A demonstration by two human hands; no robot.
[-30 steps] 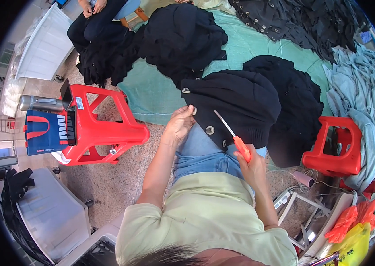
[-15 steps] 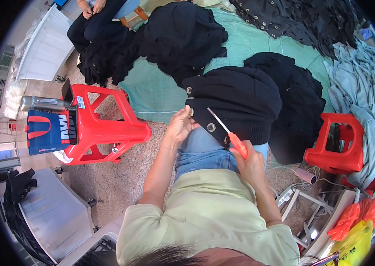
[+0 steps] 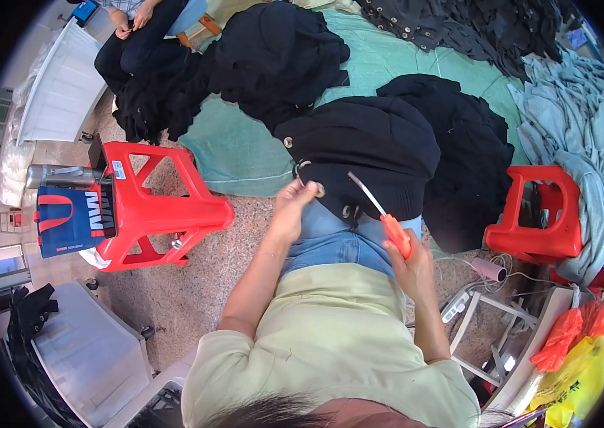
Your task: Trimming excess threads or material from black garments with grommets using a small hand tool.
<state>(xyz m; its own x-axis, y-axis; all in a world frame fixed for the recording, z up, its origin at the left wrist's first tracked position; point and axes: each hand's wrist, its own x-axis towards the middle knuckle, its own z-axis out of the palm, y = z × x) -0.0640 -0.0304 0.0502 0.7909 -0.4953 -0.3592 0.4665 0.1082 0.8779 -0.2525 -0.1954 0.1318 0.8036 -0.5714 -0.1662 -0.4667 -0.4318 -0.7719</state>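
Observation:
A black knit garment [image 3: 380, 146] with large round buttons along its edge lies across my lap. My left hand [image 3: 289, 214] pinches the garment's near left edge beside a button [image 3: 319, 190]. Another button [image 3: 288, 143] shows farther up that edge. In my right hand [image 3: 412, 267] is an orange-handled tool [image 3: 396, 234] with a long, thin metal shaft, its kind not clear. The shaft points up and left over the garment, and its dark tip appears apart from the buttons.
A red stool [image 3: 163, 203] at left bears a blue bag [image 3: 66, 214] and a steel flask. Another red stool [image 3: 541, 232] is at right. Black garment piles [image 3: 266, 57] cover green sheeting [image 3: 234, 153]; grey garments [image 3: 573, 107] lie far right. A person [image 3: 138, 32] sits far left.
My left hand has shifted its pinch on the garment's edge, which is now more folded. The tool has moved slightly right and down with my right hand. The whole view has shifted slightly.

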